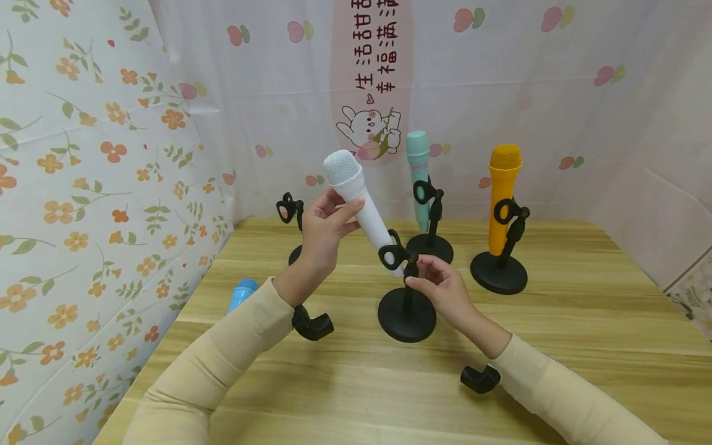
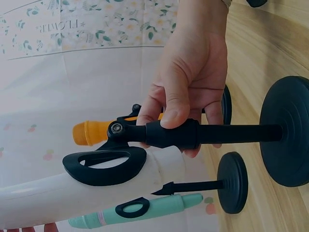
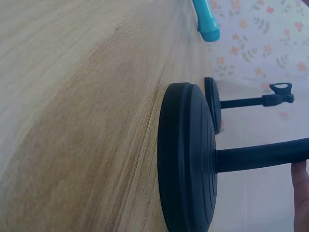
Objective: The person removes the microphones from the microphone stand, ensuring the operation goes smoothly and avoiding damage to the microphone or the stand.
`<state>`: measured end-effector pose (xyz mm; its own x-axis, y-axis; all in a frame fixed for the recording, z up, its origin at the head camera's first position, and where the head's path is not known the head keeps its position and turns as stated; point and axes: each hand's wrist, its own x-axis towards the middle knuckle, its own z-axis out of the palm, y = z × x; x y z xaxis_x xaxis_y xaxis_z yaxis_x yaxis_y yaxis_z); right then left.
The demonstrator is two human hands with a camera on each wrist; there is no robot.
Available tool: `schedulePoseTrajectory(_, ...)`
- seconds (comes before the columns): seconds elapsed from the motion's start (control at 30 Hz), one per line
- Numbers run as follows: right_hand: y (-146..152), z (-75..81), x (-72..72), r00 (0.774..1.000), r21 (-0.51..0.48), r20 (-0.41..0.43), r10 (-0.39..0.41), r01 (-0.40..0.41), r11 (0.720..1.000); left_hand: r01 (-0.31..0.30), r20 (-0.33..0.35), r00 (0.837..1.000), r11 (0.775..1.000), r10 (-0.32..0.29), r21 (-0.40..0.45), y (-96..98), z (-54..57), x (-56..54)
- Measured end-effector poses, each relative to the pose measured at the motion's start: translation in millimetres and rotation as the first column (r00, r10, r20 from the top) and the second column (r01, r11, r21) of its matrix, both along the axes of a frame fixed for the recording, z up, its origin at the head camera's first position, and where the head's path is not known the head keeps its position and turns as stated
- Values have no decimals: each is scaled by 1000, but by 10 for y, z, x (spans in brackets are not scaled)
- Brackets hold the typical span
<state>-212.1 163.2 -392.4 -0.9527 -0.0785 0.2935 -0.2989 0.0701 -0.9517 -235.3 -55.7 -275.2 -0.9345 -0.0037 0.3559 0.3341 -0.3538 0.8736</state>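
Note:
A white microphone (image 1: pixel 364 210) leans at a slant, its lower end in the oval clip (image 1: pixel 392 256) of a black desk stand (image 1: pixel 407 315). My left hand (image 1: pixel 321 232) grips the microphone's body just below the mesh head, thumb on the near side. In the left wrist view, only its fingertips (image 2: pixel 38 228) show beneath the white microphone. My right hand (image 1: pixel 445 287) pinches the stand's neck just under the clip joint; the left wrist view shows its thumb on the thick black collar (image 2: pixel 173 134). The right wrist view shows the round base (image 3: pixel 187 159) and one finger (image 3: pixel 300 193) at the stem.
Behind, a mint-green microphone (image 1: pixel 418 162) and an orange microphone (image 1: pixel 504 179) stand in black stands. An unfilled stand (image 1: pixel 300 213) is partly hidden behind the left hand. A blue microphone (image 1: pixel 242 293) lies by the left sleeve. Patterned cloth (image 1: pixel 267 111) hangs behind the wooden table (image 1: pixel 356 389).

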Motion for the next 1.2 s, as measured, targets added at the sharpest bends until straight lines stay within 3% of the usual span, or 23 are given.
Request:
schedulePoseTrajectory(0.63, 11, 1, 8, 1000, 2, 7, 8, -8, 1000, 4, 98, 995, 988, -19, 155, -20, -16, -16)
schedulePoseTrajectory(1.2, 18, -12, -6, 1000, -25, 1, 22, -22, 999, -7, 115, 993, 973, -20, 230, -39, -46, -33)
